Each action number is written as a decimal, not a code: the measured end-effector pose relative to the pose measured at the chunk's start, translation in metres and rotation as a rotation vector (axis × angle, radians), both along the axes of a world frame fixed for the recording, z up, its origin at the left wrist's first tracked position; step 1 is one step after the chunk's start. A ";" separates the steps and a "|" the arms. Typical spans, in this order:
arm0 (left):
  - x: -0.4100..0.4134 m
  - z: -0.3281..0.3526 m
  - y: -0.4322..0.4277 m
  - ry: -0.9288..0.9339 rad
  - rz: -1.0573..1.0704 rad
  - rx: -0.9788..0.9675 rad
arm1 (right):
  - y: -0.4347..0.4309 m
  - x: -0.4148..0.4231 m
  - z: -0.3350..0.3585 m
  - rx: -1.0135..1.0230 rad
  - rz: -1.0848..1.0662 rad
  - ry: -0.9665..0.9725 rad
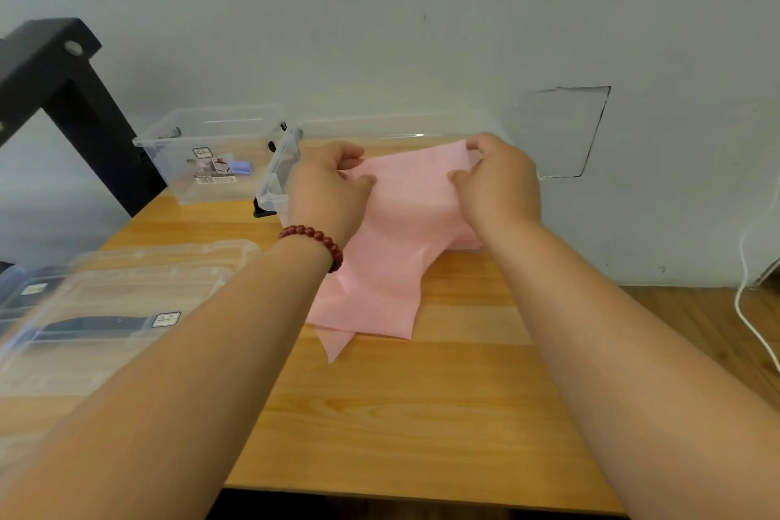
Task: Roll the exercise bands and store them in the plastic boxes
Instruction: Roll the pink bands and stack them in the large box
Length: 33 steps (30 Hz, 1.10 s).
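Note:
A wide pink exercise band (392, 249) hangs from both my hands down onto the wooden table (422, 414), its lower end lying crumpled on the wood. My left hand (327, 190) pinches the band's upper left edge, a red bead bracelet on its wrist. My right hand (500, 182) pinches the upper right edge. Behind the band stands a clear plastic box (278, 173), its far rim visible along the wall. A second clear box (202, 152) at the back left holds a small purple roll (243, 168).
Clear plastic lids (126, 300) are stacked at the left table edge, with a dark band or handle under them. A black metal frame (71, 97) rises at the far left. A white cable (747, 308) hangs at the right by the wall.

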<state>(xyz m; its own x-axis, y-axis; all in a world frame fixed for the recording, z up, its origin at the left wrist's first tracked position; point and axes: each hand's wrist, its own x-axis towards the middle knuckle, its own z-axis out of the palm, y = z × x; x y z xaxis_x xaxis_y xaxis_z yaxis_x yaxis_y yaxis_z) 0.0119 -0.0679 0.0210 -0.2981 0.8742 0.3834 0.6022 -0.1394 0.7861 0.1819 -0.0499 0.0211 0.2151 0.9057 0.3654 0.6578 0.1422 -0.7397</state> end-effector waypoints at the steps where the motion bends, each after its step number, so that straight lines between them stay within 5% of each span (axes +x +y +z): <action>1: -0.001 -0.001 0.002 0.064 0.018 -0.018 | -0.001 -0.001 -0.001 -0.006 -0.035 -0.041; 8: -0.009 -0.009 -0.007 0.184 0.061 0.028 | -0.016 0.002 -0.017 0.062 -0.158 0.006; 12: -0.011 -0.030 -0.027 -0.009 0.112 0.047 | -0.027 0.002 -0.039 -0.060 -0.130 0.256; 17: -0.009 -0.058 -0.036 -0.151 0.022 -0.301 | -0.031 -0.008 -0.067 -0.357 0.133 0.596; 20: -0.014 -0.063 -0.035 -0.348 -0.100 -0.391 | -0.033 -0.008 -0.068 -0.332 0.191 0.780; 24: -0.017 -0.050 -0.040 -0.495 -0.181 -0.271 | -0.038 -0.002 -0.054 -0.224 0.249 0.924; 28: -0.011 -0.021 -0.037 -0.531 -0.202 -0.139 | -0.031 0.000 -0.026 -0.057 0.259 0.879; 33: -0.010 0.013 -0.022 -0.580 -0.344 -0.130 | -0.005 0.008 0.011 0.021 0.159 0.579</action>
<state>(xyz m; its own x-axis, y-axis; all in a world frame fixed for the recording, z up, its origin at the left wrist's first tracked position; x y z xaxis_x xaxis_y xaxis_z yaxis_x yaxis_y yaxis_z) 0.0022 -0.0895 0.0337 -0.1205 0.9840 0.1310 0.0168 -0.1299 0.9914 0.1894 -0.0552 0.0318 0.2470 0.9368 0.2478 0.1178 0.2248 -0.9673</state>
